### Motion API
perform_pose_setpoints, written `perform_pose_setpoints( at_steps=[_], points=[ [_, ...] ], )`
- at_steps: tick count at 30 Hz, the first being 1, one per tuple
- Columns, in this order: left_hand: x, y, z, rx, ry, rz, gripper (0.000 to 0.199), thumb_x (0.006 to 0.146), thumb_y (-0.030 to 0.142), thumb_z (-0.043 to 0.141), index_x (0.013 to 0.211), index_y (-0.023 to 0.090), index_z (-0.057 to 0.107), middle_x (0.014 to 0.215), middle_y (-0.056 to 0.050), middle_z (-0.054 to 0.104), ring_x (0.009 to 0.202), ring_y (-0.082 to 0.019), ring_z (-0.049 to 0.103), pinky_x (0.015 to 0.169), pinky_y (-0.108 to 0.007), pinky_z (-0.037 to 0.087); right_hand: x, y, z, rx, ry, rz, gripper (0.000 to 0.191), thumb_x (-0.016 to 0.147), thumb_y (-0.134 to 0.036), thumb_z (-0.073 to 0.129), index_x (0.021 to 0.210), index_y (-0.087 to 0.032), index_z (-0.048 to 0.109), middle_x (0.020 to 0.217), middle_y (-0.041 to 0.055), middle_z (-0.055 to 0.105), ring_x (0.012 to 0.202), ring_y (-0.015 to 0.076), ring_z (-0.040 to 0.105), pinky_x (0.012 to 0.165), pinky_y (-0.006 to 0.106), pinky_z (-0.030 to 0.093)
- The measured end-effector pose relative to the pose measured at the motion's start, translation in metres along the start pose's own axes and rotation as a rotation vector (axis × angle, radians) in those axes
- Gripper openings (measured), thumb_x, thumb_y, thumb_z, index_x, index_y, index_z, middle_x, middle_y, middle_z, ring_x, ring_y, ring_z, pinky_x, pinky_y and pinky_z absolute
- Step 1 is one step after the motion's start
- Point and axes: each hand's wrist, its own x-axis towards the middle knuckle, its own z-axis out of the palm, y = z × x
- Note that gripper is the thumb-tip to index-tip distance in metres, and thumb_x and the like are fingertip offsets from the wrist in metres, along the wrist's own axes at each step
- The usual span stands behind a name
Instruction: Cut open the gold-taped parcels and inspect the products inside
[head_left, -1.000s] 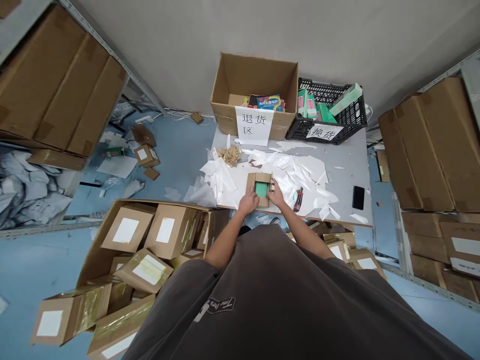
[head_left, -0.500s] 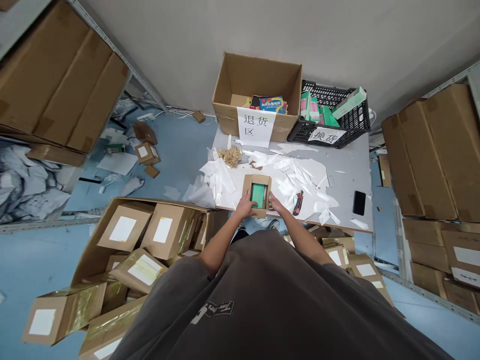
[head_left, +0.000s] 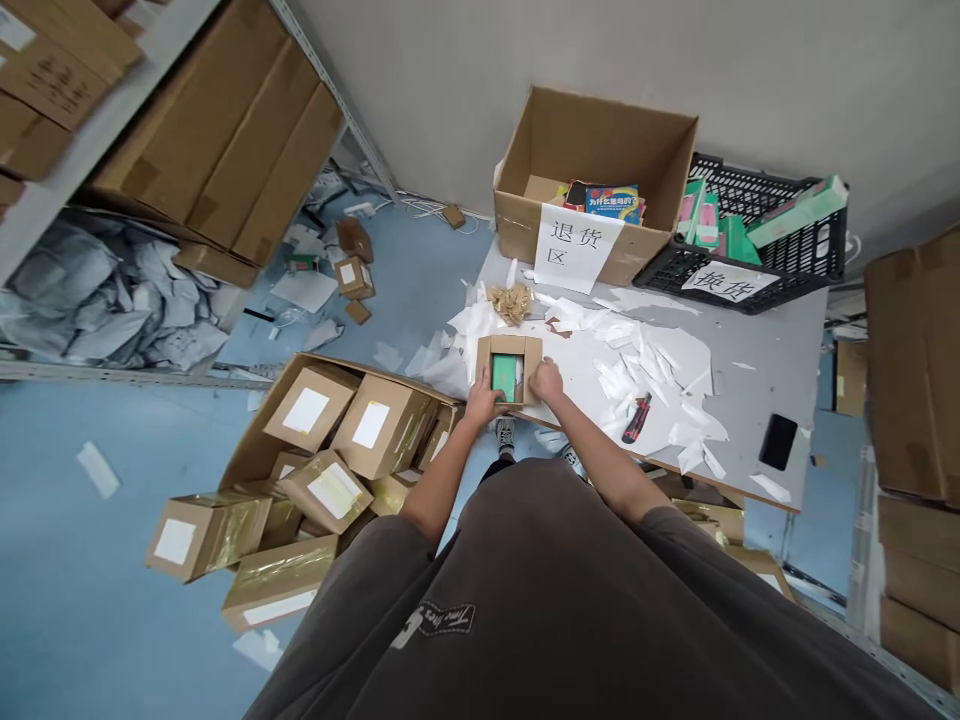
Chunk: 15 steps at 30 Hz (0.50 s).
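A small open cardboard box (head_left: pixel 531 358) stands at the table's front edge with its flaps folded outward. Inside it lies a green box (head_left: pixel 504 376). My left hand (head_left: pixel 482 398) grips the near left side of the cardboard box, its thumb reaching over the rim toward the green box. My right hand (head_left: pixel 547 381) is closed on the right flap of the same box. Beyond the box sits crumpled brown paper (head_left: pixel 511 303). To the right, a red and black cutter (head_left: pixel 637 418) lies among scraps of white paper (head_left: pixel 634 360).
A large carton (head_left: pixel 637 245) with books and a black crate (head_left: pixel 806 262) of green boxes stand at the table's back. A phone (head_left: pixel 778 442) lies at the right. Taped parcels (head_left: pixel 384 425) fill a big carton at the left. Shelves flank both sides.
The view has shifted left. My right hand has moved from the box's right side up onto its right flap and closed. The flaps are spread wider; my left hand stays on the box.
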Motion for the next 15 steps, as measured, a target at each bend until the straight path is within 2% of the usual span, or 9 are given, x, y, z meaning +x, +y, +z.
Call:
perform_pose_setpoints(
  at_steps=[2, 3, 5, 8, 10, 11, 13, 15],
  points=[
    [0.002, 0.002, 0.003, -0.011, 0.014, 0.016, 0.017, 0.084, 0.027, 0.092, 0.099, 0.021, 0.086, 0.187, -0.006, 0.015, 0.169, -0.040, 0.026, 0.134, -0.053, 0.036, -0.004, -0.012, -0.005, -0.167, 0.116, -0.163, 0.039, 0.099, -0.015, 0.056, 0.134, -0.013, 0.071, 0.153, 0.0213, 0.059, 0.144, 0.0367, 0.050, 0.121, 0.050, 0.046],
    [0.004, 0.003, 0.004, -0.017, 0.019, 0.023, 0.016, 0.085, 0.026, 0.091, 0.099, 0.021, 0.086, 0.187, -0.005, 0.017, 0.170, -0.040, 0.026, 0.134, -0.054, 0.036, -0.007, -0.017, -0.005, -0.235, 0.122, -0.266, 0.036, 0.099, -0.014, 0.054, 0.130, -0.015, 0.073, 0.152, 0.0197, 0.059, 0.145, 0.0359, 0.049, 0.123, 0.050, 0.045],
    [0.006, 0.004, 0.005, -0.031, 0.020, 0.041, 0.013, 0.085, 0.024, 0.090, 0.098, 0.022, 0.086, 0.186, -0.005, 0.020, 0.171, -0.039, 0.023, 0.134, -0.055, 0.035, -0.011, -0.027, -0.001, -0.323, 0.005, -0.387, 0.030, 0.099, -0.013, 0.055, 0.120, -0.016, 0.077, 0.147, 0.0198, 0.063, 0.144, 0.0361, 0.049, 0.124, 0.051, 0.044],
    [0.010, 0.003, 0.005, -0.056, 0.018, 0.075, 0.010, 0.084, 0.022, 0.089, 0.093, 0.020, 0.085, 0.187, -0.005, 0.019, 0.171, -0.040, 0.021, 0.134, -0.056, 0.034, -0.007, -0.035, 0.010, -0.403, -0.202, -0.340, 0.023, 0.092, -0.008, 0.065, 0.110, -0.012, 0.079, 0.128, 0.0233, 0.072, 0.135, 0.0375, 0.059, 0.118, 0.048, 0.049],
    [0.012, 0.001, 0.006, -0.068, 0.014, 0.101, 0.009, 0.083, 0.021, 0.089, 0.090, 0.019, 0.084, 0.187, -0.006, 0.017, 0.171, -0.040, 0.020, 0.134, -0.056, 0.034, 0.002, -0.037, 0.015, -0.429, -0.247, -0.281, 0.034, 0.086, -0.006, 0.069, 0.119, -0.008, 0.078, 0.127, 0.0248, 0.073, 0.132, 0.0374, 0.064, 0.116, 0.046, 0.051],
    [0.013, 0.000, 0.006, -0.071, 0.012, 0.109, 0.009, 0.083, 0.022, 0.090, 0.089, 0.019, 0.084, 0.187, -0.007, 0.017, 0.171, -0.039, 0.020, 0.134, -0.056, 0.033, 0.007, -0.039, 0.016, -0.437, -0.243, -0.262, 0.045, 0.084, -0.006, 0.069, 0.129, -0.007, 0.075, 0.134, 0.0254, 0.072, 0.134, 0.0373, 0.063, 0.117, 0.047, 0.050],
    [0.016, -0.002, 0.007, -0.079, 0.012, 0.116, 0.011, 0.082, 0.022, 0.091, 0.088, 0.019, 0.083, 0.187, -0.007, 0.017, 0.172, -0.039, 0.019, 0.135, -0.056, 0.032, 0.015, -0.041, 0.016, -0.426, -0.212, -0.242, 0.068, 0.084, -0.009, 0.065, 0.152, -0.008, 0.062, 0.153, 0.0248, 0.062, 0.146, 0.0362, 0.054, 0.125, 0.049, 0.044],
    [0.018, -0.004, 0.009, -0.103, 0.024, 0.110, 0.013, 0.081, 0.023, 0.093, 0.088, 0.019, 0.082, 0.187, -0.007, 0.018, 0.172, -0.039, 0.018, 0.135, -0.056, 0.030, 0.020, -0.042, 0.015, -0.386, -0.158, -0.255, 0.079, 0.085, -0.011, 0.060, 0.164, -0.010, 0.050, 0.165, 0.0222, 0.053, 0.156, 0.0341, 0.044, 0.131, 0.051, 0.036]
  ],
)
